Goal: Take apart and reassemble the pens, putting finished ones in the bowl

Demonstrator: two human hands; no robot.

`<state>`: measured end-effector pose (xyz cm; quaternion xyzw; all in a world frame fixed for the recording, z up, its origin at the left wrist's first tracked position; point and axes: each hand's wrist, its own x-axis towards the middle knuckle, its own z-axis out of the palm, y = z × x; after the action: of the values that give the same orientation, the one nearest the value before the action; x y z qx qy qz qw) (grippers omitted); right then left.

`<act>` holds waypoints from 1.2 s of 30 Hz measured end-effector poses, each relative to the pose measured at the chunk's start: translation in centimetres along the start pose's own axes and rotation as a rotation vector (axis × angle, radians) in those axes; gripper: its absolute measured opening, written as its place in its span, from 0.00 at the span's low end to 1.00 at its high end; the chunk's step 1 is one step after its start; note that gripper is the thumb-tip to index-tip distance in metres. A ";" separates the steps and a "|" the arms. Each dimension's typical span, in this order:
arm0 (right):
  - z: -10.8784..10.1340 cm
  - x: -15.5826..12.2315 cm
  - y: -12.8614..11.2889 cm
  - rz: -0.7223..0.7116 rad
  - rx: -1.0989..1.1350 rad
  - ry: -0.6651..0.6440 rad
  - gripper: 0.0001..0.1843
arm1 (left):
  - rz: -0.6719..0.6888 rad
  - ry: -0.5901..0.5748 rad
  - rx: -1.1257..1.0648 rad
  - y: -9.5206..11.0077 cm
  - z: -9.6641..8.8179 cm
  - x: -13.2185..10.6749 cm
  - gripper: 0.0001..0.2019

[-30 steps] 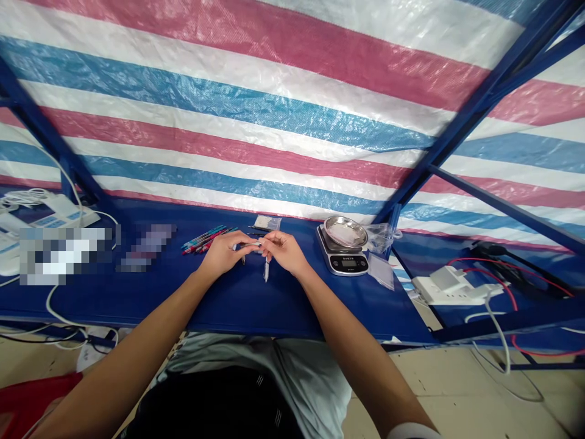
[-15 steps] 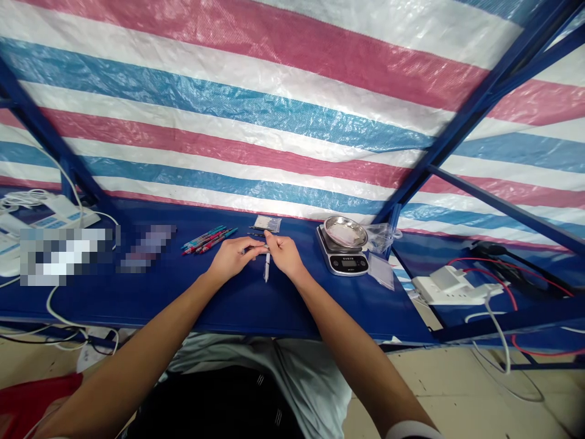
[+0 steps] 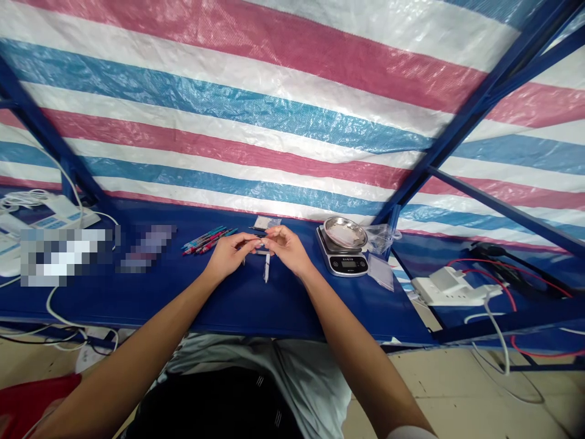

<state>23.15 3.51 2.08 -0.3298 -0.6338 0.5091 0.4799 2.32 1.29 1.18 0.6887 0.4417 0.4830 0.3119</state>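
Observation:
My left hand (image 3: pixel 230 254) and my right hand (image 3: pixel 287 249) meet over the blue table, fingertips pinched together around something small. What they hold is mostly hidden and too small to name. Just below the fingertips, a white pen barrel (image 3: pixel 266 268) lies on the table. Left of my left hand is a pile of blue and red pens (image 3: pixel 208 240). Behind the fingers rests a small clear bag (image 3: pixel 267 222) with pale contents.
To the right stands a kitchen scale (image 3: pixel 348 263) with a metal bowl (image 3: pixel 345 233) on it. Plastic bags (image 3: pixel 381 271) lie beside it. A white power strip (image 3: pixel 452 286) with cables is further right. White devices (image 3: pixel 57 213) sit at the left. Striped sheeting (image 3: pixel 237 134) hangs behind.
My right hand has shifted slightly, its fingers less curled than before. The fingertips of both hands stay together. The white pen barrel lies where it was, now less covered.

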 end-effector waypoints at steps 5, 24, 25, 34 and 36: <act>-0.2 -0.2 0.0 0.162 0.025 -0.060 0.28 | 0.020 0.035 0.041 -0.7 -0.2 0.0 0.18; -0.4 -0.2 0.3 0.051 0.094 -0.045 0.29 | -0.012 -0.071 0.130 0.1 -0.4 -0.1 0.21; -0.3 -0.2 0.5 0.084 0.119 -0.048 0.29 | -0.009 -0.070 0.131 0.0 -0.4 -0.1 0.20; -0.4 0.1 2.3 0.046 -0.069 0.023 0.16 | -0.001 0.053 0.155 -0.9 -0.6 0.3 0.19; -1.0 0.0 1.5 -0.051 -0.307 0.035 0.10 | 0.010 0.090 0.167 -1.2 -0.7 0.4 0.20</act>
<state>24.00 4.20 0.61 -0.3918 -0.7040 0.3881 0.4475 1.33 2.13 0.49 0.6922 0.4904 0.4764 0.2309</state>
